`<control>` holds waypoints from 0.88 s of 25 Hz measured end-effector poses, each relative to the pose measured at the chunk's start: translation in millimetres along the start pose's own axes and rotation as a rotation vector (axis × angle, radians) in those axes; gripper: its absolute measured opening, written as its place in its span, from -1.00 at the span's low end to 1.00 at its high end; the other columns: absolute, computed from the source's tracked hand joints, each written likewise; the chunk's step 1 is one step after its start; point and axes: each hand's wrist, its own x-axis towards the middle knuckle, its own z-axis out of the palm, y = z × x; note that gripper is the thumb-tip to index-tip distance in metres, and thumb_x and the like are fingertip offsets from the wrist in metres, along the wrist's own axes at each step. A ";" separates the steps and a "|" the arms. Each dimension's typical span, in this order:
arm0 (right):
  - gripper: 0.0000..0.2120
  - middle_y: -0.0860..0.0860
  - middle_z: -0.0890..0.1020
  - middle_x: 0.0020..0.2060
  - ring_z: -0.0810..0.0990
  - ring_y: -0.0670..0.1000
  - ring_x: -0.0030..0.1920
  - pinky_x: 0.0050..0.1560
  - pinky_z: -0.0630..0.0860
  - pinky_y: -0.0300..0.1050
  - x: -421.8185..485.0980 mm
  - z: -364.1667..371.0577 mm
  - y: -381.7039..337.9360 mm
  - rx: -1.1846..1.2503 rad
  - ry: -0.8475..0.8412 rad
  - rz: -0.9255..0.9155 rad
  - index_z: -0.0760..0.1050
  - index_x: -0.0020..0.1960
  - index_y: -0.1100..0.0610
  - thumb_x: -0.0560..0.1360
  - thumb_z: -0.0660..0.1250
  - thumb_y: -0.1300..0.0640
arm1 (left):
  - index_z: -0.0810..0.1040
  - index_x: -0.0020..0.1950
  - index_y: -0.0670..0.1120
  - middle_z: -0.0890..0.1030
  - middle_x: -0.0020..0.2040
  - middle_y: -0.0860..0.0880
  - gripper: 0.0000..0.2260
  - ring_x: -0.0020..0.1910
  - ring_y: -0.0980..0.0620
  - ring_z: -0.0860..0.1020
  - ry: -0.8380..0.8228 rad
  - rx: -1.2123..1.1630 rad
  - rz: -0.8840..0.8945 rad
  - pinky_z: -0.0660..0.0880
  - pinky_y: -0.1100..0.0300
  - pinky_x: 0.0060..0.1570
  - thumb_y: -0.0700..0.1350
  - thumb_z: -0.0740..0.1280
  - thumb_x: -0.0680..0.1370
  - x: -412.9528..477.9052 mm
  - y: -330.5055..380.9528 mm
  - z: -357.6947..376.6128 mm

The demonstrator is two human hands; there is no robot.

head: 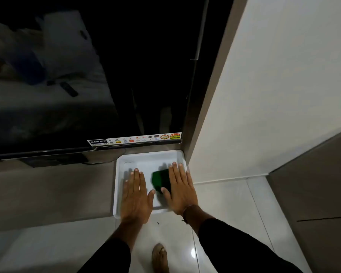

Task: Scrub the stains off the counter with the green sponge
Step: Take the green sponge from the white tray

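Both hands flat over a white tray at the right end of the counter, green sponge under the right hand.

Left hand (135,196): fingers spread, palm down on the white tray (120,194), grip holding nothing. Right hand (180,189): fingers extended, palm down, its grip pressing flat on the green sponge (159,179) rather than pinching it. Tray sits on the grey counter (51,190), at its right front corner, below a dark television (87,85). Sponge image blurred.
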 end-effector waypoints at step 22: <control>-0.38 0.14 0.07 0.68 -0.03 0.17 0.68 0.64 -0.16 0.11 53.9 38.2 0.2 -0.093 -0.151 -0.175 0.00 0.68 0.14 0.73 0.18 0.03 | -0.19 0.66 -0.18 -0.19 0.68 -0.20 -0.25 0.66 -0.14 -0.19 0.036 -0.002 0.013 -0.06 -0.10 0.65 0.27 -0.33 0.60 31.7 -20.5 3.6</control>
